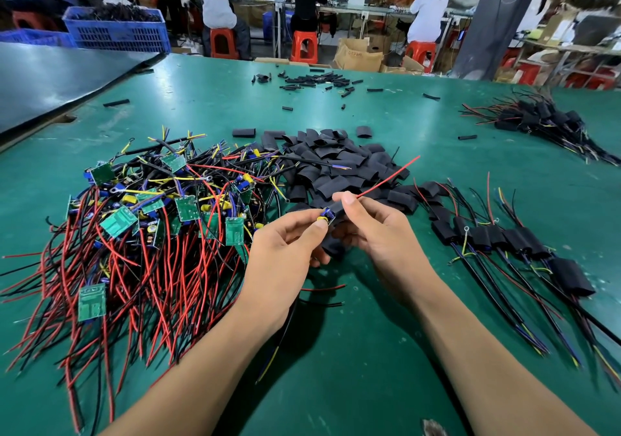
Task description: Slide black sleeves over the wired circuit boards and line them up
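Here, nearest the camera, two bare forearms reach over the green table (336, 361) and meet near its middle. The left hand (285, 244) pinches the end of a small circuit board (326, 217) between thumb and forefinger, with the board's blue and yellow parts just showing. The right hand (369, 234) pinches the board's red wire (386, 177) between thumb and fingertip. Its lower fingers (349, 239) curl toward a black sleeve (333, 245) that sits between the two palms. How far the board is already inside the sleeve is hidden by the fingers.

What the coming move turns on, I judge, is the line. Board and red wire share one long axis, running from lower left to upper right, and the sleeve lies on the right-hand side of the board. So the right hand is the nearer one to draw the sleeve along while the left steadies the board.

Just to the left lies the tangled pile of bare wired boards (151, 220), and just beyond the hands the heap of loose sleeves (339, 166). To the right is the row of sleeved boards (497, 237), nearer the right hand, where this one would likely join. Farther off, small black tubes (316, 81) lie scattered.
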`<state>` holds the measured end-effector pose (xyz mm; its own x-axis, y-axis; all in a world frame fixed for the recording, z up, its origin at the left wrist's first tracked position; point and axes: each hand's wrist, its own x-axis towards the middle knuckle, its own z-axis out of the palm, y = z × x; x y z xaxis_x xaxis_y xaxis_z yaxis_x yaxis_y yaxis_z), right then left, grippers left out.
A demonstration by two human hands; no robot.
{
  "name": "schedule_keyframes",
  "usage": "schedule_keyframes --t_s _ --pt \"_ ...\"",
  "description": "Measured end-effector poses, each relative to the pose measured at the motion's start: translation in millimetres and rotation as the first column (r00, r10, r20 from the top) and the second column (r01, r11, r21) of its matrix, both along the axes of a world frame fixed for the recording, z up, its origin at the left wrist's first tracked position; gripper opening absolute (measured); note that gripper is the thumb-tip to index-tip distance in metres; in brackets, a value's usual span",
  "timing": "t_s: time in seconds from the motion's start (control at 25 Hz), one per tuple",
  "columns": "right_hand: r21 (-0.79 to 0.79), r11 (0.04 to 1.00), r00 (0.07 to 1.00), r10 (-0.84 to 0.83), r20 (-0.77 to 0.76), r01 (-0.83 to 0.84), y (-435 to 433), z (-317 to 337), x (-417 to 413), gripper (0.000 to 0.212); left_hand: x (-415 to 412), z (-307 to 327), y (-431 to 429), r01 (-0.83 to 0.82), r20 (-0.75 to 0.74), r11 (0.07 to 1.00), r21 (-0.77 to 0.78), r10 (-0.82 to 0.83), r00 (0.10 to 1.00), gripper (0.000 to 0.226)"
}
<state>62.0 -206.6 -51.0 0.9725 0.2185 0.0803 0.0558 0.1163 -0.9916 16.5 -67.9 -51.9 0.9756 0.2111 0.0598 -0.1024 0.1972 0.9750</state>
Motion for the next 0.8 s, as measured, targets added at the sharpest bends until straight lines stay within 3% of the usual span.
schedule_keyframes --t_s 0.28,0.44,0.8 --pt "0.053 0.995 0.993 0.089 -0.082 -0.084 1.4 5.1 -2.0 0.048 -0.1 -2.0 0.4 -0.021 0.018 1.0 0.021 0.02 1.0 0.008" --pt "0.066 0.993 0.991 0.101 -0.083 -0.096 5.0 2.0 -2.4 0.035 -0.6 -2.3 -0.2 -0.047 0.039 0.996 0.069 0.045 0.998 0.01" --pt "0.179 0.974 0.981 0.158 -0.108 -0.137 7.7 1.8 -5.6 0.033 -4.0 1.1 -2.7 -0.034 0.005 0.988 0.153 0.034 0.999 0.022"
